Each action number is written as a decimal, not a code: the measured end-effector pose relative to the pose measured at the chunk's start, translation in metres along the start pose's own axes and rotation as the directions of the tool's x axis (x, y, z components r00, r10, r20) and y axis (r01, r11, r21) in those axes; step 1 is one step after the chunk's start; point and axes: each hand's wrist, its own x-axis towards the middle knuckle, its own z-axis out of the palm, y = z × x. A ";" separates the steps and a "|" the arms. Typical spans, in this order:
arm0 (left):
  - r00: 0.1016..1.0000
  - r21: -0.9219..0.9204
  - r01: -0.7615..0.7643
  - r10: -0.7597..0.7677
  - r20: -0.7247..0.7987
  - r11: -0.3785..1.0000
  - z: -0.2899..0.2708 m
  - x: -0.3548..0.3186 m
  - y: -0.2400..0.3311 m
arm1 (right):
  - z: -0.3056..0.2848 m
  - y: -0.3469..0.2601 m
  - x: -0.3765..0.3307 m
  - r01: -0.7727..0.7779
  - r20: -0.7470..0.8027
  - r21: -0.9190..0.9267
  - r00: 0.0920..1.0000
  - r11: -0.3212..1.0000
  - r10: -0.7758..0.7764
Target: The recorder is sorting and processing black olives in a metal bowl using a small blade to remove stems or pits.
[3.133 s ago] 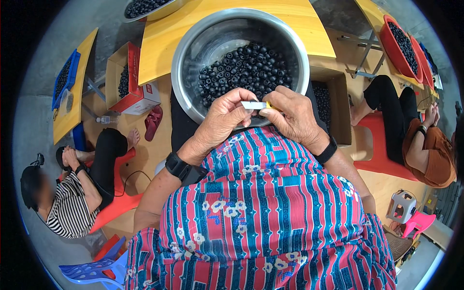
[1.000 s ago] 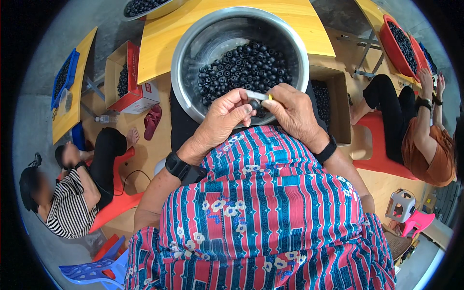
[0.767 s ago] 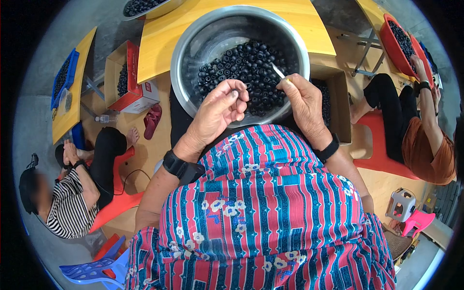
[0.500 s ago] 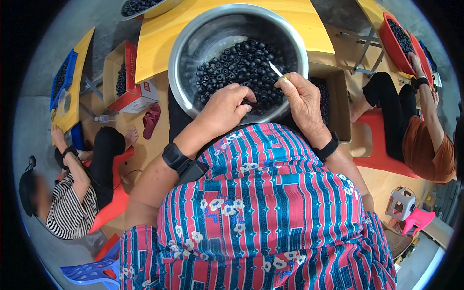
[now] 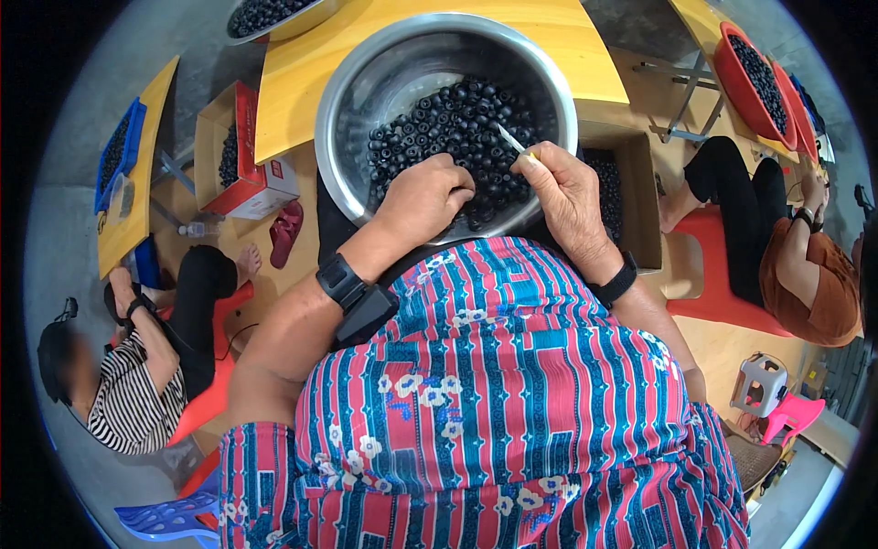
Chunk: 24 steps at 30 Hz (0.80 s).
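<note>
A steel bowl [image 5: 326, 137] sits at my front, against my lap and the table edge. In it lies a heap of small round dark pieces [image 5: 439, 123], many with a ring or hole on top; I cannot tell if they are berries or beads. My left hand [image 5: 421, 194] reaches over the near rim, its fingers curled down at the heap, hiding whatever is between them. Above the heap's right side, my right hand [image 5: 569, 192] pinches a slim white pointed tool [image 5: 510, 138], its tip angled up and left.
Beyond the bowl stands a yellow table [image 5: 297, 87]. A cardboard box [image 5: 647, 206] of dark pieces is at right, another box [image 5: 267, 194] at left. Two people sit to the sides, near a red basin [image 5: 732, 78] and a blue tray [image 5: 102, 174].
My left fingers have curled closer together. The pointed tool has shifted slightly left. The right-hand person's hand has left the red basin; the left-hand person's hand has dropped from the table edge.
</note>
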 end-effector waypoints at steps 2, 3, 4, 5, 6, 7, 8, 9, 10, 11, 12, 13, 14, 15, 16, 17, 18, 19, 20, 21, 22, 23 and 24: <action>1.000 -0.016 0.017 -0.017 -0.011 1.000 0.000 -0.001 -0.001 | 0.001 0.000 0.001 -0.006 0.006 0.009 1.000 1.000 0.006; 0.999 -0.033 0.034 -0.035 -0.023 0.999 0.000 -0.001 -0.001 | 0.001 -0.001 0.001 -0.011 0.014 0.017 1.000 1.000 0.010; 0.999 -0.033 0.033 -0.034 -0.023 0.999 0.000 -0.001 0.000 | 0.001 0.000 0.001 -0.010 0.014 0.016 1.000 1.000 0.010; 1.000 -0.016 0.017 -0.017 -0.001 1.000 -0.001 -0.001 0.003 | 0.001 0.000 0.001 -0.018 0.021 0.006 1.000 1.000 0.018; 1.000 0.001 0.001 -0.001 0.022 1.000 -0.001 0.000 0.005 | 0.001 0.001 0.000 -0.026 0.028 -0.005 0.999 1.000 0.026; 1.000 -0.001 0.001 -0.001 0.020 1.000 -0.001 0.000 0.006 | 0.002 0.000 0.000 -0.026 0.030 -0.006 0.999 1.000 0.026; 0.999 0.024 -0.003 0.002 0.042 1.000 0.000 0.001 0.007 | 0.002 -0.001 0.000 -0.030 0.033 -0.011 0.999 0.999 0.031; 0.998 0.049 -0.008 0.005 0.063 0.999 0.000 0.002 0.008 | 0.002 -0.002 0.001 -0.034 0.037 -0.015 0.999 0.999 0.035; 0.998 0.046 -0.008 0.005 0.063 0.999 0.001 0.002 0.009 | 0.002 -0.001 0.000 -0.036 0.038 -0.017 0.999 0.999 0.036; 0.998 0.049 -0.015 0.011 0.070 0.999 0.001 0.002 0.010 | 0.001 0.000 0.000 -0.036 0.044 -0.016 0.998 0.999 0.037; 0.997 0.053 -0.021 0.017 0.076 0.998 0.002 0.003 0.010 | 0.001 0.000 0.000 -0.037 0.050 -0.014 0.998 0.999 0.038; 0.997 0.051 -0.021 0.017 0.077 0.998 0.001 0.004 0.011 | 0.001 0.000 0.000 -0.039 0.051 -0.015 0.998 0.999 0.040; 0.995 0.068 -0.018 0.011 0.096 0.997 0.000 0.005 0.012 | 0.000 -0.001 0.000 -0.038 0.055 -0.028 0.998 0.999 0.040; 0.993 0.086 -0.015 0.006 0.114 0.996 -0.001 0.005 0.013 | 0.000 -0.001 -0.001 -0.038 0.060 -0.041 0.997 0.998 0.040; 0.993 0.086 -0.015 0.005 0.114 0.996 -0.001 0.005 0.013 | 0.000 -0.001 -0.001 -0.038 0.061 -0.040 0.997 0.998 0.040; 0.994 0.087 -0.022 0.013 0.107 0.996 0.000 0.003 0.013 | 0.001 -0.001 0.000 -0.031 0.062 -0.035 0.998 0.999 0.033; 0.995 0.088 -0.029 0.020 0.099 0.996 0.000 0.002 0.013 | 0.001 -0.001 0.000 -0.023 0.064 -0.030 0.998 0.999 0.025; 0.995 0.088 -0.029 0.020 0.098 0.996 0.002 0.002 0.010 | 0.001 -0.001 0.000 -0.022 0.064 -0.030 0.998 0.999 0.024; 0.998 0.064 -0.041 0.039 0.046 0.997 0.005 0.001 0.006 | 0.001 -0.001 0.000 -0.017 0.062 -0.035 0.998 0.999 0.019; 0.998 0.040 -0.055 0.055 -0.007 0.998 0.007 0.000 0.003 | 0.002 -0.001 0.000 -0.012 0.060 -0.040 0.998 0.999 0.014; 0.998 0.040 -0.057 0.057 -0.007 0.998 0.004 0.000 0.005 | 0.001 -0.001 0.000 -0.012 0.057 -0.040 0.998 0.999 0.014; 0.999 -0.059 0.016 -0.018 -0.033 0.998 0.000 0.001 0.006 | 0.000 0.000 0.000 -0.022 0.058 -0.041 0.998 0.999 0.024; 0.994 -0.160 0.087 -0.096 -0.052 0.983 -0.004 0.001 0.008 | -0.001 0.000 0.000 -0.032 0.059 -0.042 0.998 0.999 0.034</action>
